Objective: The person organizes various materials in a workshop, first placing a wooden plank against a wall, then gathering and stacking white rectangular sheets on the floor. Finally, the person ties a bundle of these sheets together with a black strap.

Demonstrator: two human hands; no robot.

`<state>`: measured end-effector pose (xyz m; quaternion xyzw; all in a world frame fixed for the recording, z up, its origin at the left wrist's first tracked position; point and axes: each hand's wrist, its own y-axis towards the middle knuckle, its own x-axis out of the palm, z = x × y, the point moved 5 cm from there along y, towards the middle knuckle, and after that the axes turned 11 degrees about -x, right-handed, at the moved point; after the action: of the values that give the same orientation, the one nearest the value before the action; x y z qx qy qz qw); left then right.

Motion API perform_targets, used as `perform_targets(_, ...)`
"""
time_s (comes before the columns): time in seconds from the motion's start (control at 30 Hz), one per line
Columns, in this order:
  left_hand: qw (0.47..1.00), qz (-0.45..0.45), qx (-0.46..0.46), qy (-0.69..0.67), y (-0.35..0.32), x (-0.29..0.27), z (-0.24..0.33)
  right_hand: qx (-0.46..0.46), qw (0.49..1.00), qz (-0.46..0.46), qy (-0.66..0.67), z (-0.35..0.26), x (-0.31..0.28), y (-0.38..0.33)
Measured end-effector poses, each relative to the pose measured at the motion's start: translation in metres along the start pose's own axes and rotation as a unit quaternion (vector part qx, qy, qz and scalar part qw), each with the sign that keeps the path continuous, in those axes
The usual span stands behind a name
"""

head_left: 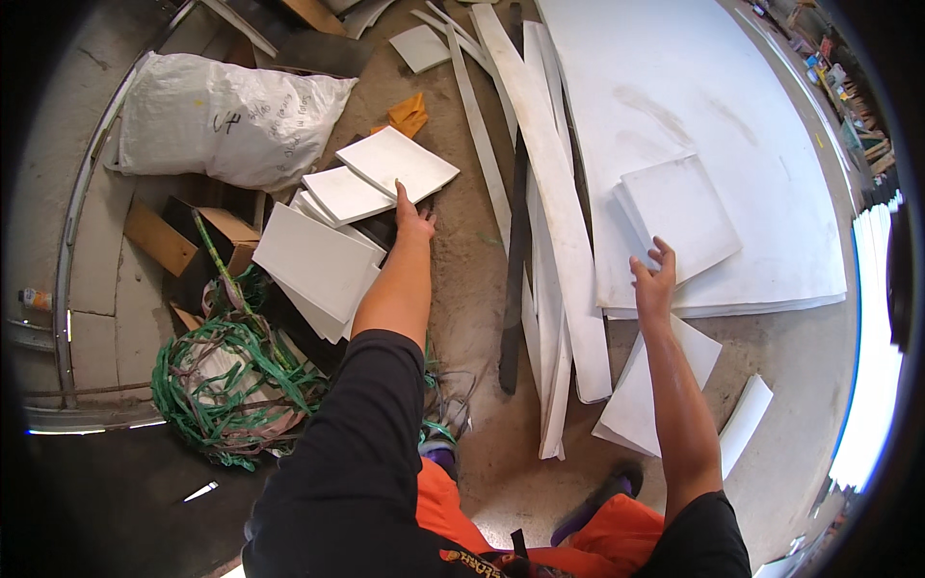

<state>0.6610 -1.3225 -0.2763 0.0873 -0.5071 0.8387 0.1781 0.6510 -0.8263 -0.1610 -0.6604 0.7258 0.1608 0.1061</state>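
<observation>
My left hand is at the near edge of the top white rectangular panel, with its thumb on the upper face and the other fingers by the edge, partly hidden. That panel overlaps others of its kind, and a further stack of white panels lies closer to me. On the right, my right hand hovers with fingers apart and bent, over the near edge of a few white square panels. Nothing shows in its grasp. Those panels rest on a large white sheet.
Long white strips and a dark strip lie between my hands. Tangled green netting sits at left, below a cardboard box and a stuffed white sack. More white panels lie under my right forearm.
</observation>
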Motion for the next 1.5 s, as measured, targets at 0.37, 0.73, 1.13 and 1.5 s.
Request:
perform_targets(0.37, 0.988, -0.054, 0.144, -0.02, 0.001, 0.005, -0.014, 0.028, 0.998, -0.048, 0.039, -0.008, -0.01, -0.03)
perform_targets(0.73, 0.894, -0.405, 0.015, 0.191, -0.211, 0.068, -0.16, -0.111, 0.993, 0.018, -0.02, -0.077, -0.014, 0.028)
perform_targets(1.13, 0.906, -0.383, 0.092, 0.159, -0.283, 0.083, -0.172, -0.04, 0.987, 0.142, 0.061, -0.027, -0.158, 0.043)
perform_targets(1.5, 0.921, -0.296, 0.047, 0.247, -0.208, 0.032, -0.237, 0.102, 0.968, 0.074, -0.218, 0.111, -0.234, -0.157)
